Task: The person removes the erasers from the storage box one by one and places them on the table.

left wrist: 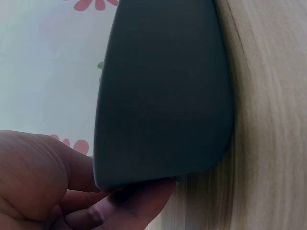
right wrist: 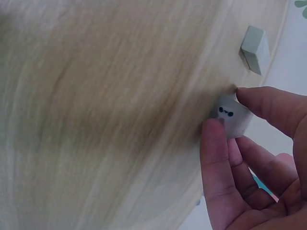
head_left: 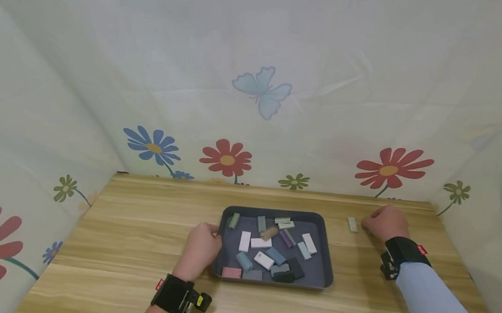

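Observation:
My left hand (head_left: pixel 201 249) grips the left side of a dark grey tray (head_left: pixel 321 268). In the left wrist view the thumb is at the rim of the tray (left wrist: pixel 163 96), and fingers curl under its edge. My right hand (head_left: pixel 388 223), right of the tray, pinches a small white block (right wrist: pixel 232 115) between thumb and fingers. It looks like an eraser, with a little dark face printed on its end, and is hidden in the head view. Just left of that hand, a pale grey-green block (head_left: pixel 352 225) lies on the table.
Several small blocks lie scattered in the tray, among them a pink block (head_left: pixel 231 273), a green block (head_left: pixel 234 220) and a white block (head_left: pixel 244 241). A wooden table (head_left: pixel 131 246) carries everything. Behind it hangs a flower-printed curtain (head_left: pixel 307 142), with more at both sides.

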The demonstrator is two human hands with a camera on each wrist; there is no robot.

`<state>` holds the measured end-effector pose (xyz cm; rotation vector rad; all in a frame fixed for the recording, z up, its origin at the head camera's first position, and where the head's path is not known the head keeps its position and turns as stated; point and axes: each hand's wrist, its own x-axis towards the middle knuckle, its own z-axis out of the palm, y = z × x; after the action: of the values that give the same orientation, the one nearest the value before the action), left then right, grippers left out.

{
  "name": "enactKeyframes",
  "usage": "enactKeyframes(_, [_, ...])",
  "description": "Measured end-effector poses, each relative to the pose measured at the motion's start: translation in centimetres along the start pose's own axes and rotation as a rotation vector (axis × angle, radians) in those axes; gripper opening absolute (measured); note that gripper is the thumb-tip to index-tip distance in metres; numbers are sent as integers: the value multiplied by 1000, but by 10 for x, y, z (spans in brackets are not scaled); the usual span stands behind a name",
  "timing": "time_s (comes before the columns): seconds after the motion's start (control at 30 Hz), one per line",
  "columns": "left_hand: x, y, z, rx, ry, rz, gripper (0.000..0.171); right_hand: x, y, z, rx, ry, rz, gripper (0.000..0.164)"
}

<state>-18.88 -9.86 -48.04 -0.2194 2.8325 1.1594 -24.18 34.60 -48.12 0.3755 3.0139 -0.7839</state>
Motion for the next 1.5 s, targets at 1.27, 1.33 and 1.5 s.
enactKeyframes(1.27, [2,0,1,-32,-13,-5,35,-77,-177,69,-137,-205,-311,45])
enactKeyframes(1.33, [1,1,0,-32,-13,-13,35,-76,-179,75,-163,-206,-305,41])
enactKeyframes(1.5, [0,1,-1,-26,-2,-4,34,-74,-178,84,-204,-173,-306,22])
